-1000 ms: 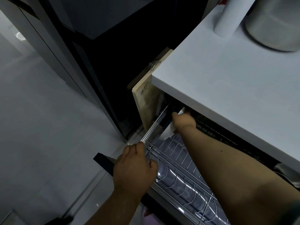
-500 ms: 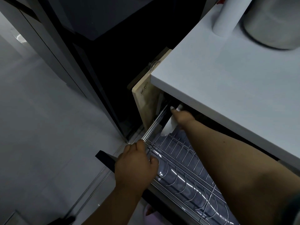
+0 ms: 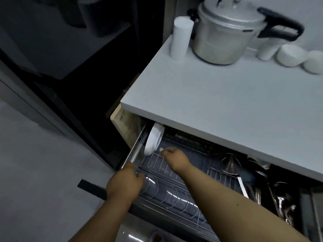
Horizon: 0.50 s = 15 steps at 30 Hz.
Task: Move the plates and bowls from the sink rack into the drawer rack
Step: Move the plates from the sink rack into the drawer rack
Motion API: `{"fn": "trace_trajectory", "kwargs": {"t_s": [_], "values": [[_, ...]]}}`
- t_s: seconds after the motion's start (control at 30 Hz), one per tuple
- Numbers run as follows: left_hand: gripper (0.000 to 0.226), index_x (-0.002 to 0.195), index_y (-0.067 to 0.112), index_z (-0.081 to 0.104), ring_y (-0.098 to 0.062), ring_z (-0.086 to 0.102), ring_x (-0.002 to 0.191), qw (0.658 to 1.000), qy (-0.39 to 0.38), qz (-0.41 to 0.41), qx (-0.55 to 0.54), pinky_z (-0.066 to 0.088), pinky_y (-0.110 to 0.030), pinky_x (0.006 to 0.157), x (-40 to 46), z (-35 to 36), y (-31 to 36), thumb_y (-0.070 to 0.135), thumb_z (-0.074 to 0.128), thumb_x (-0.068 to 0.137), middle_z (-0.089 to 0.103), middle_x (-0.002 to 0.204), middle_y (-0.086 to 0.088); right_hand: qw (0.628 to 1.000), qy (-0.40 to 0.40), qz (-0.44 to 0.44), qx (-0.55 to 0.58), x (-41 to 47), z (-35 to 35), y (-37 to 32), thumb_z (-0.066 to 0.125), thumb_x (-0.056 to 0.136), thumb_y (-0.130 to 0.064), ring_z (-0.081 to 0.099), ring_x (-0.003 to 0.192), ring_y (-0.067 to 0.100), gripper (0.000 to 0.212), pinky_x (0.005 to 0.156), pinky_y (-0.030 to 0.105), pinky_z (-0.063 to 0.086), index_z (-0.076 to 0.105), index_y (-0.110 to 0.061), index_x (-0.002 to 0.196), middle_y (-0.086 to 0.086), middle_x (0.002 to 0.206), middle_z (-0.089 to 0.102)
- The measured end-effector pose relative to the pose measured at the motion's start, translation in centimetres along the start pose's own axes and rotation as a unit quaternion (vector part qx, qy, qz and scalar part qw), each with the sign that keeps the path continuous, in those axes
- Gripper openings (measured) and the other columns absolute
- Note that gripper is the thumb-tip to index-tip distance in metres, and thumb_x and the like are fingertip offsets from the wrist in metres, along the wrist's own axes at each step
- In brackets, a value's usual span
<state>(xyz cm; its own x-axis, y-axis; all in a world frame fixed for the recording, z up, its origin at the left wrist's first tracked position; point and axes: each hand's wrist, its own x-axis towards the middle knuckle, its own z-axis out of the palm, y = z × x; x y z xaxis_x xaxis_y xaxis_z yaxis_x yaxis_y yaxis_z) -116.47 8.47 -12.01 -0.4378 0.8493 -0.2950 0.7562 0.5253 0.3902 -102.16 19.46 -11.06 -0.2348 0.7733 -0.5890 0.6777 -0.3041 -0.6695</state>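
A wire drawer rack point(image 3: 176, 194) is pulled out under the white counter. One white plate point(image 3: 153, 139) stands on edge in the rack's far left slot, leaning against the drawer's side. My right hand point(image 3: 174, 157) hovers just right of the plate's lower rim, fingers loose, holding nothing. My left hand point(image 3: 125, 184) grips the rack's front left corner wire. The sink rack is out of view.
The white counter point(image 3: 218, 105) overhangs the drawer's back. On it stand a metal pressure cooker point(image 3: 225, 34), a white cylinder point(image 3: 180, 38) and white bowls point(image 3: 291, 55). Utensils and a wire strainer point(image 3: 230, 165) fill the drawer's right side. A wooden board point(image 3: 125, 126) stands left of the drawer.
My right hand has let go of the plate and drawn back toward me. The plate now stands alone in the far left slot. The view has tilted up over the counter.
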Motion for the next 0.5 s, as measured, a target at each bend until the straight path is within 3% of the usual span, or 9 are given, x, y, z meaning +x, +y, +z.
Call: {"fn": "trace_trajectory", "kwargs": {"t_s": [0.07,0.13,0.27,0.37,0.5], "values": [[0.018,0.098,0.018,0.057,-0.023,0.062,0.084,0.998,-0.047,0.013,-0.046,0.053,-0.034,0.078,0.0,0.2,2.1,0.033,0.048,0.090,0.067,0.093,-0.003,0.999,0.016,-0.011,0.045,-1.2,-1.7,1.1,0.049,0.094,-0.044,0.055,0.077,0.022,0.034,0.075,0.029,0.041,0.058,-0.020,0.071,0.001,0.072,0.057],[0.014,0.089,0.018,0.059,-0.025,0.061,0.086,0.994,-0.081,0.040,-0.054,0.051,-0.033,0.079,-0.3,0.4,5.1,0.028,0.050,0.087,0.066,0.092,-0.004,0.995,0.037,-0.004,0.097,-2.4,-3.8,2.1,0.051,0.093,-0.046,0.048,0.067,0.019,0.040,0.073,0.030,0.039,0.046,-0.020,0.061,-0.003,0.062,0.050],[0.013,0.081,0.018,0.058,-0.025,0.061,0.084,0.986,-0.123,0.101,-0.043,0.051,-0.030,0.076,-1.6,1.2,12.0,0.026,0.049,0.086,0.066,0.087,-0.003,0.981,0.095,-0.006,0.169,-5.4,-9.3,4.6,0.053,0.090,-0.048,0.049,0.066,0.021,0.042,0.070,0.033,0.039,0.043,-0.019,0.062,0.006,0.065,0.051],[0.015,0.084,0.019,0.060,-0.024,0.062,0.083,0.980,-0.134,0.147,-0.028,0.051,-0.029,0.074,-3.4,2.1,17.7,0.030,0.050,0.085,0.067,0.087,-0.001,0.968,0.127,0.002,0.215,-8.4,-13.9,7.5,0.053,0.091,-0.047,0.057,0.073,0.024,0.038,0.076,0.038,0.047,0.054,-0.016,0.070,0.006,0.072,0.061],[0.012,0.084,0.019,0.061,-0.020,0.062,0.081,0.966,-0.152,0.206,-0.025,0.047,-0.028,0.069,-7.7,4.5,26.1,0.027,0.052,0.085,0.066,0.086,0.000,0.942,0.189,-0.003,0.277,-13.7,-20.6,12.7,0.054,0.093,-0.042,0.056,0.066,0.020,0.034,0.071,0.032,0.044,0.057,-0.014,0.073,0.007,0.072,0.063]]}}
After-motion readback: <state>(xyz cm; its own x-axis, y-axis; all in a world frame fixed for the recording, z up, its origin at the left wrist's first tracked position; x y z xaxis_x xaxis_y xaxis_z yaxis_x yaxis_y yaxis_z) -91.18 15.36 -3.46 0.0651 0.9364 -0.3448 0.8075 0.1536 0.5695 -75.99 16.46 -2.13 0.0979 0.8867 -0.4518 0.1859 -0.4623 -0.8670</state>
